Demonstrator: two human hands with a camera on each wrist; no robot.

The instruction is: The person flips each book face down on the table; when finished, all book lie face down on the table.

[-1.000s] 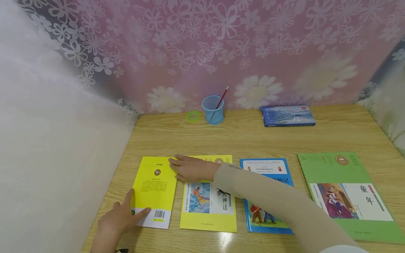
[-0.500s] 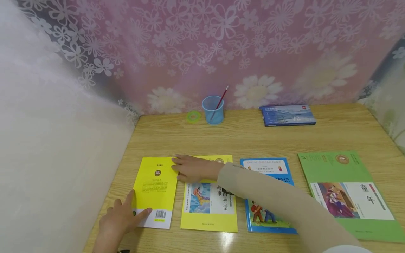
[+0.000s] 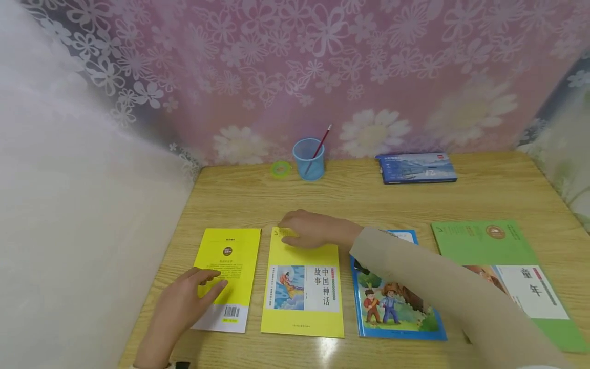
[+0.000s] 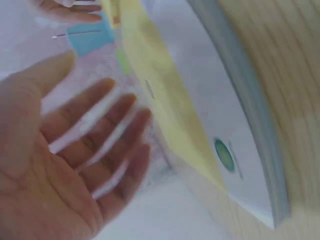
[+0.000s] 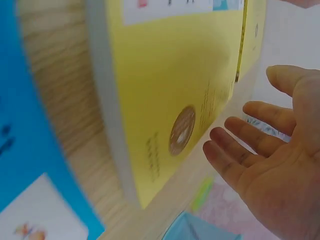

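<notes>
My left hand [image 3: 186, 297] is lifted over the lower left part of a yellow and white book [image 3: 229, 261] lying back cover up. In the left wrist view its fingers [image 4: 107, 132] are spread and relaxed, holding nothing. My right hand [image 3: 318, 229] hovers over the top of a second yellow book [image 3: 301, 323] with a picture of a figure on clouds. The right wrist view shows its fingers [image 5: 250, 135] loosely extended, apart from the cover. To the right lies a blue book [image 3: 392, 328] with two cartoon children, partly hidden by my right sleeve [image 3: 415, 266].
A green book [image 3: 488, 246] lies at the right, partly behind the sleeve. Along the back stand a blue mesh cup [image 3: 310, 166] holding a red pencil [image 3: 324, 137], a green tape roll [image 3: 280, 169] and a flat blue box [image 3: 418, 168]. A flowered curtain [image 3: 276, 66] hangs behind the wooden table [image 3: 258, 200].
Both hands have come off the left yellow book. The right hand has moved right and up over the second yellow book; the left has lifted slightly and shifted right.
</notes>
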